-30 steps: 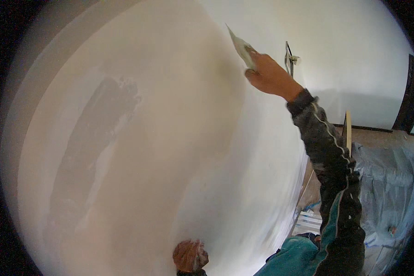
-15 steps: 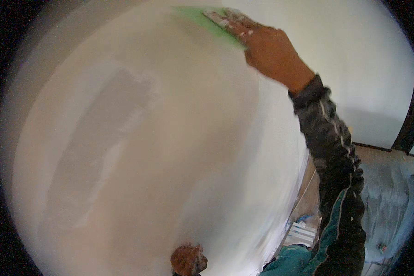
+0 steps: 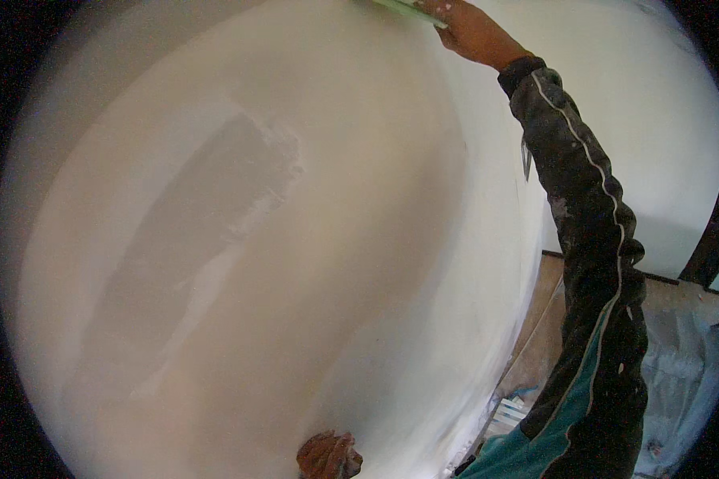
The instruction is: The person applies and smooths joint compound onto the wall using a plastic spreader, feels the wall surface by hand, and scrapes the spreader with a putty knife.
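My right hand (image 3: 473,30) reaches high up at the top of the view, closed on a wide green-edged smoothing blade (image 3: 401,8) that lies flat against the white plastered wall (image 3: 359,239). My right arm, in a dark paint-spattered sleeve with a teal panel, stretches up from the lower right. My left hand (image 3: 328,457) shows at the bottom edge, curled close to the wall; whether it holds anything I cannot tell. A greyer, damp patch of plaster (image 3: 208,223) runs diagonally across the left half of the wall.
A second white wall (image 3: 647,160) meets the first at a corner on the right. Below it lie a brown floor strip (image 3: 551,319) and crumpled plastic sheeting (image 3: 687,375). A dark upright object (image 3: 711,239) leans at the far right.
My right hand has carried the blade upward and leftward along the wall, from about shoulder-high to the top edge of the view. My left hand has stayed at the bottom.
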`<state>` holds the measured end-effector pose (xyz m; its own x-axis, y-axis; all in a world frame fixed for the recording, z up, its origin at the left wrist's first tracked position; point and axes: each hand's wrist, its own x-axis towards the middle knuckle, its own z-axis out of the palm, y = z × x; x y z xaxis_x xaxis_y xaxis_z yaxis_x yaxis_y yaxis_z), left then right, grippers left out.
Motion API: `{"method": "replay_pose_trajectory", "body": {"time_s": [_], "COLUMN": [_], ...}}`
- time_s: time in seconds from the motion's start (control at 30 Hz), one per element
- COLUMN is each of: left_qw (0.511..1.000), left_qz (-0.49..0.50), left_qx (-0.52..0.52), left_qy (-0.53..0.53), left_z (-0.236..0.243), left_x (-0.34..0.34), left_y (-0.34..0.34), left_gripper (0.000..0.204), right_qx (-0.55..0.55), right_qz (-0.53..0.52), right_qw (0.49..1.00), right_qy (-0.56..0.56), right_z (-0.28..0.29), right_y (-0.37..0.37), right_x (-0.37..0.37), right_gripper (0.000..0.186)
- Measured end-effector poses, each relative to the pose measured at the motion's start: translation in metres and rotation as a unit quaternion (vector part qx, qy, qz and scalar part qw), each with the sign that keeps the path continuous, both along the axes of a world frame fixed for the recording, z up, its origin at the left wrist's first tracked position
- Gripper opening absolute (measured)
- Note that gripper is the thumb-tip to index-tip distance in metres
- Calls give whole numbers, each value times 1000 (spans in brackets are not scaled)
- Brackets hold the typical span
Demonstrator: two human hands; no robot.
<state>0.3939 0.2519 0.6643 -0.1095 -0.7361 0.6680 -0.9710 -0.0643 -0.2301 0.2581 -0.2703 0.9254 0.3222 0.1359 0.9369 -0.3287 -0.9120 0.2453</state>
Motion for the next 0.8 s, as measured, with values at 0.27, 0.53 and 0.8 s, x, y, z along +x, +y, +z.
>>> {"method": "replay_pose_trajectory", "body": {"time_s": [0.27, 0.53, 0.8], "left_qw": [999, 1000, 999], "left_qz": [-13, -20, -1], "left_qx": [-21, 1, 43], "left_qy": [-31, -18, -22], "left_z": [-17, -19, 8], "left_x": [10, 4, 26], "left_y": [28, 26, -48], "left_gripper": [15, 15, 16], "right_qx": [116, 66, 159], "right_qz": [-23, -22, 6], "right_qw": [989, 991, 970], "right_qy": [84, 115, 182], "right_z": [-43, -141, -227], "right_y": [26, 35, -16], "right_x": [9, -8, 15], "right_gripper": [64, 91, 88]}}
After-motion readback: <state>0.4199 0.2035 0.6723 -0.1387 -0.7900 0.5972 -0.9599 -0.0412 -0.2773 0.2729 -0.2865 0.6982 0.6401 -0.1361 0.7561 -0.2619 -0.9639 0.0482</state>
